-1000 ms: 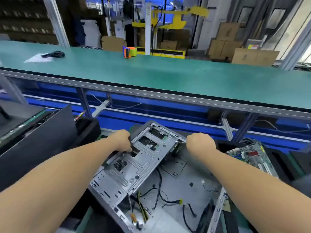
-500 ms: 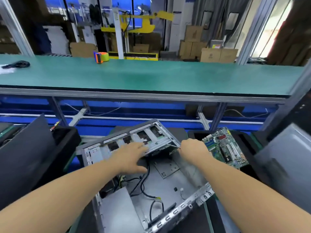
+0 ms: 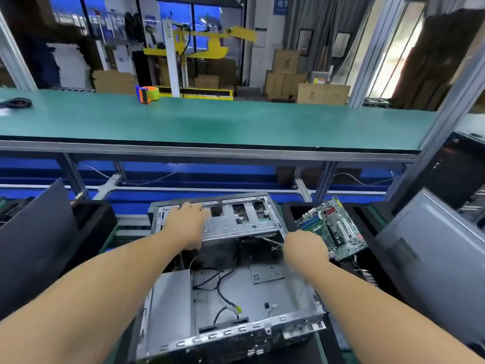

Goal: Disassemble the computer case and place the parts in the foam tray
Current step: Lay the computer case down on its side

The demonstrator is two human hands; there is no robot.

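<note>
The open grey computer case (image 3: 262,292) lies in front of me, with loose black cables (image 3: 223,292) on its floor. Across its far end sits the metal drive cage (image 3: 244,219). My left hand (image 3: 187,222) rests flat on the left part of the cage, fingers straight. At the cage's right near corner my right hand (image 3: 304,248) is curled round a thin metal tool (image 3: 273,241), probably a screwdriver, whose tip points under the cage. A green motherboard (image 3: 330,227) lies tilted in the black foam tray (image 3: 288,208) to the right.
A grey side panel (image 3: 430,248) leans at the right. At the left stand a black panel (image 3: 34,232) and another black foam tray (image 3: 94,219). A green shelf (image 3: 210,122) runs overhead across the back, with a tape dispenser (image 3: 147,93) on it.
The case has swung round from a slant to lie square in front of me. My left hand went from gripping the cage's corner to lying flat on top. My right hand stays at the cage's right corner.
</note>
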